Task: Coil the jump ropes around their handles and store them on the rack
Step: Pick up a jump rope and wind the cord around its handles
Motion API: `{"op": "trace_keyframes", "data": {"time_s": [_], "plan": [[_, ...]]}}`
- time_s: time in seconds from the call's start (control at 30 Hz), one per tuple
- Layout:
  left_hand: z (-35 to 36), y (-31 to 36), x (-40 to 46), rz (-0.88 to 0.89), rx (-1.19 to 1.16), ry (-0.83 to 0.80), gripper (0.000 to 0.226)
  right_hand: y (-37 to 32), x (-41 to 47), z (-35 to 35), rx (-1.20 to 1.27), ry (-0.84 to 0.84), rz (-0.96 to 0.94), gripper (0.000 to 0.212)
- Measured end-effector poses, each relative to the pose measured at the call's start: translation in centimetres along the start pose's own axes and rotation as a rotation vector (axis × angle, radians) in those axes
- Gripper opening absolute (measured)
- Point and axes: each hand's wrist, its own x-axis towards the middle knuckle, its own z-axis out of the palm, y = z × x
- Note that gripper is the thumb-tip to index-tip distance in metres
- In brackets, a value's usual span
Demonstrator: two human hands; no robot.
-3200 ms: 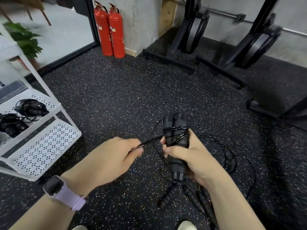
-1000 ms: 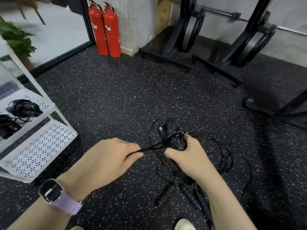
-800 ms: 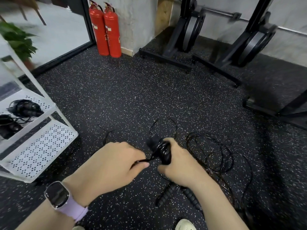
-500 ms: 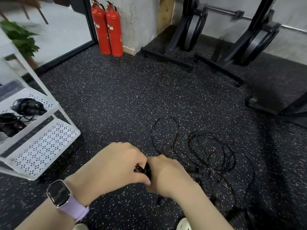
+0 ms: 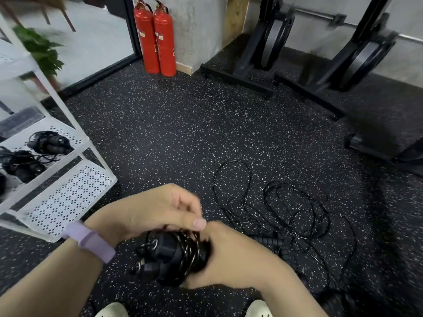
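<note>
Head view: we grip the paired jump rope handles (image 5: pixel 174 255) in our right hand (image 5: pixel 231 255), fingers curled round them above the speckled floor (image 5: pixel 183 133), while our left hand (image 5: pixel 160 207) pinches the cord's end over the coils. We judge the tail should be tucked snugly under a wrap before shelving on the white rack (image 5: pixel 64 202), where coiled ropes (image 5: pixel 49 143) already lie. Loose ropes (image 5: pixel 286 207) wait nearby.

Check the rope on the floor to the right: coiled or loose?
Loose. The rope lies spread in tangled loops on the floor, not wound round any handle.
</note>
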Motion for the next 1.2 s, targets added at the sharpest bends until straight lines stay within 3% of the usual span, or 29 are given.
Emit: {"op": "trace_keyframes", "data": {"time_s": [0.13, 0.2, 0.27, 0.33, 0.47, 0.6, 0.67, 0.8, 1.07, 1.2], "plan": [[0.1, -0.8, 0.6, -0.038, -0.061, 0.233, 0.009, -0.3, -1.0, -1.0, 0.254, 0.102, -0.151, 0.013], [0.3, -1.1, 0.7, -0.066, 0.045, 0.328, 0.025, 0.1, -1.6, -2.2, 0.350, 0.284, -0.141, 0.024], [0.5, -1.2, 0.8, -0.104, 0.211, 0.379, 0.047, 1.2, -2.0, -3.8, 0.472, 0.490, -0.025, 0.052], [0.7, -1.2, 1.1, -0.075, 0.387, 0.435, 0.051, 1.8, -2.2, -5.1, 0.571, 0.583, 0.048, 0.049], [1.6, -1.5, 1.2, 0.055, 0.588, 0.461, 0.053, 2.6, -2.3, -5.9, 0.536, 0.535, 0.126, 0.022], [1.8, -1.4, 1.0, 0.097, 0.790, 0.472, 0.046, 3.4, -3.2, -6.9, 0.589, 0.406, 0.175, 0.049], [1.7, -1.3, 1.0, 0.126, 0.864, 0.485, 0.045, 3.6, -3.6, -7.1, 0.546, 0.393, 0.177, 0.047], [1.9, -1.2, 0.9, 0.194, 1.004, 0.520, 0.046, 3.5, -3.3, -6.4, 0.321, 0.398, 0.203, 0.029], [2.5, -1.1, 0.9, 0.254, 1.180, 0.600, 0.049, 3.2, -2.5, -5.2, 0.238, 0.431, 0.259, 0.018], [2.0, -0.7, 0.7, 0.284, 1.188, 0.641, 0.051, 3.8, -2.6, -5.0, 0.170, 0.591, 0.289, 0.022]]}}
